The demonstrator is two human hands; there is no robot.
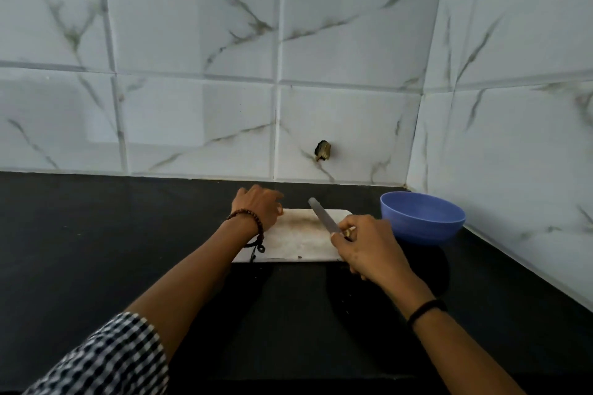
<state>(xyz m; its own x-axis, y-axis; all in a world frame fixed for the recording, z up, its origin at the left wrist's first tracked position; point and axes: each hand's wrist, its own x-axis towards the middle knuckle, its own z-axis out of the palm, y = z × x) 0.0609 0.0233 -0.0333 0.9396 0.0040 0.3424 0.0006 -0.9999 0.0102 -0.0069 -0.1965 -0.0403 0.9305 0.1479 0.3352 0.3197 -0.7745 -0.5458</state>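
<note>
Spanning the background, marble-veined wall tiles [192, 26] meet in a corner above the black worktop [96, 234]. A white cutting board [298, 240] lies near the back wall, with a blue bowl [423, 218] just beside its right end. The left grip [256, 205] sits blurred at the board's far left corner, fingers bent down. The right grip [369, 247] curls round the handle of a knife [322, 215], its blade slanting up and left over the board. A small orange bit [279, 211] shows at the left fingertips; I cannot tell whether they pinch it.

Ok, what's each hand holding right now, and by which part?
The right hand grips the knife by its handle; whether the left hand holds anything cannot be told.
</note>
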